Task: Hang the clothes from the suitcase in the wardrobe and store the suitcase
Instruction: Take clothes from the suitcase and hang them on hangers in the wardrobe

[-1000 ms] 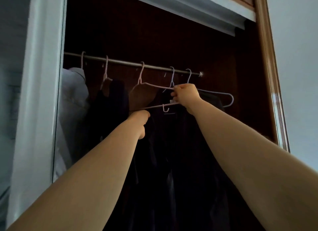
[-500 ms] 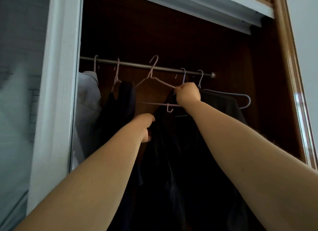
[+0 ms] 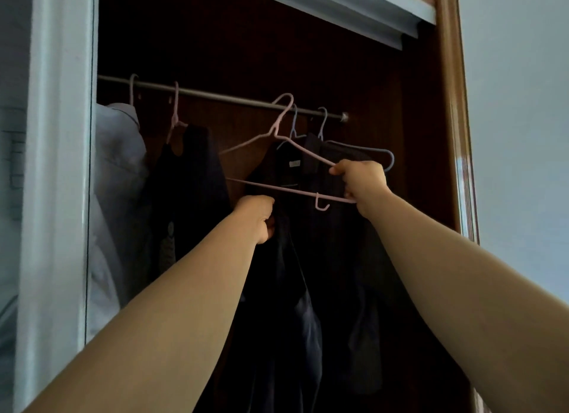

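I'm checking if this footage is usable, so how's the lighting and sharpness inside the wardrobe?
Head view: the wardrobe interior sits in deep shadow, so the dark clothes merge into one mass; the pink hanger reads clearly against them; the white door frame leans from wide-angle distortion; edges look slightly soft.

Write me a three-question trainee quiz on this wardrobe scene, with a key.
1. Which garment hangs leftmost on the rail?
2. True or false: the pink hanger in the right hand carries a garment.
3. The left hand grips: A the rail, B the pink hanger, C a dark garment.

Key: 1 the pale shirt; 2 false, it is bare; 3 C.
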